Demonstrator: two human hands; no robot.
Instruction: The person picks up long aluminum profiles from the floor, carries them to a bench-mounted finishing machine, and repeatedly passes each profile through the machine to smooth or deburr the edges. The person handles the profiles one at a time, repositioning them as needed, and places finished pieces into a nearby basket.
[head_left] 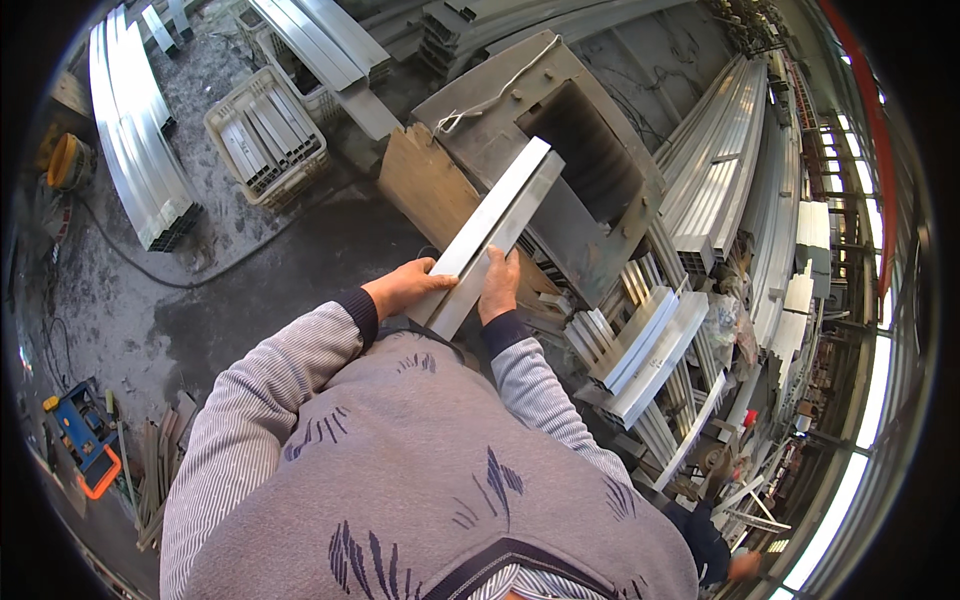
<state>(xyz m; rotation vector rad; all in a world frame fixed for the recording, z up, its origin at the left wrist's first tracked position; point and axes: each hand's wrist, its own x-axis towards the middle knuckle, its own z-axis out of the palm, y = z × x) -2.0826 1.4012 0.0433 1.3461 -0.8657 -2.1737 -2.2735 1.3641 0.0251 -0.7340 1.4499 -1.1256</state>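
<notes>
Two silvery square metal bars, a left one (492, 212) and a right one (518, 215), lie side by side in front of my body with a dark gap between them. My left hand (408, 288) is closed round the near part of the left bar, thumb on top. On the other side, my right hand (499, 286) grips the right bar, its fingers partly hidden beneath. The bars' far ends reach over a grey metal machine (480, 95) with a dark opening. Below their far half stands a brown wooden board (430, 185).
A white plastic crate (318, 160) holds short metal pieces at the left. Long metal profiles (135, 130) lie beyond it, and more profiles (715, 165) are stacked at right. A dark cable (190, 285) crosses the floor. Another person's dark sleeve (700, 535) shows at lower right.
</notes>
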